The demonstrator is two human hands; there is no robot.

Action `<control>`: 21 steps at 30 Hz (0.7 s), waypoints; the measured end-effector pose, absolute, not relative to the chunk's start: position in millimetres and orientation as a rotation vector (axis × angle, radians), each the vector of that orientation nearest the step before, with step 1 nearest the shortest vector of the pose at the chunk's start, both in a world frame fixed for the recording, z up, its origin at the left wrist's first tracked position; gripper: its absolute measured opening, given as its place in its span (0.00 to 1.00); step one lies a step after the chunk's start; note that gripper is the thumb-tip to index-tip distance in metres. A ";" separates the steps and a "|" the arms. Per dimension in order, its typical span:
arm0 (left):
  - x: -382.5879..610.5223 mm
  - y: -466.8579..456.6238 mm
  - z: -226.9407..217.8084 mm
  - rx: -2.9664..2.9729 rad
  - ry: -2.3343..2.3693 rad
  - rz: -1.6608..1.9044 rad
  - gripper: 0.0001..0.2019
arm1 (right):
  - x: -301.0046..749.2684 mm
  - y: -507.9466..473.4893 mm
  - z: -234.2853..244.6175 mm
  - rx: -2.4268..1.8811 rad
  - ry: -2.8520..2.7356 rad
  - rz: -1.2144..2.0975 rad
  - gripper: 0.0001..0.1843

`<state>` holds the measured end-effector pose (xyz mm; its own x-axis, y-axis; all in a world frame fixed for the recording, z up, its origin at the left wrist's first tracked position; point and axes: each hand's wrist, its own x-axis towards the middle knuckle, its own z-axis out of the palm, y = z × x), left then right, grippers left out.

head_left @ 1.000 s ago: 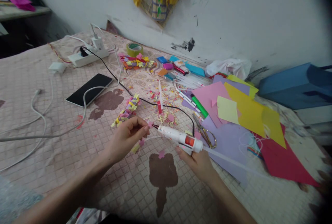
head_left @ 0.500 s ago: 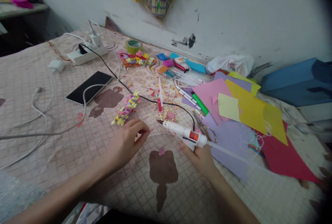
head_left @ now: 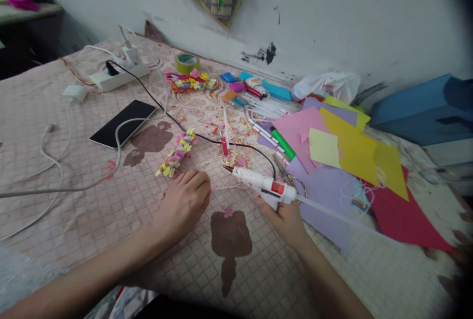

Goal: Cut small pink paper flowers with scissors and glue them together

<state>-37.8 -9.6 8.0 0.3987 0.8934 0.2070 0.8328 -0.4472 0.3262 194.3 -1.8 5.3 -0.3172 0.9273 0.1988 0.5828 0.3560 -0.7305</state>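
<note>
My right hand (head_left: 284,221) grips a white hot glue gun (head_left: 258,182), its nozzle pointing left and a long translucent glue stick running from its rear. My left hand (head_left: 184,206) rests near the nozzle with its fingers curled shut, and anything inside them is hidden. A thin glue thread (head_left: 229,186) stretches between the two hands. Just above my left hand lies a strip of small multicoloured paper pieces (head_left: 176,153). A small pink paper flower (head_left: 228,212) sits below the gun on the quilted pink cloth (head_left: 92,210).
Paper scraps (head_left: 232,154) are scattered beyond the gun. Scissors (head_left: 285,175) and coloured paper sheets (head_left: 354,161) lie to the right. Farther left are a black phone (head_left: 122,123), white cables and a power strip (head_left: 118,77). A wall runs along the back edge.
My left hand has drawn back from the nozzle, lowered and curled shut. The glue gun now lies more level, and the whole scene has shifted slightly up and left in view.
</note>
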 end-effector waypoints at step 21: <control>-36.8 -6.0 0.3 2.488 1.492 0.300 0.08 | 193.9 -2.4 6.7 -1.308 -1.956 0.800 0.06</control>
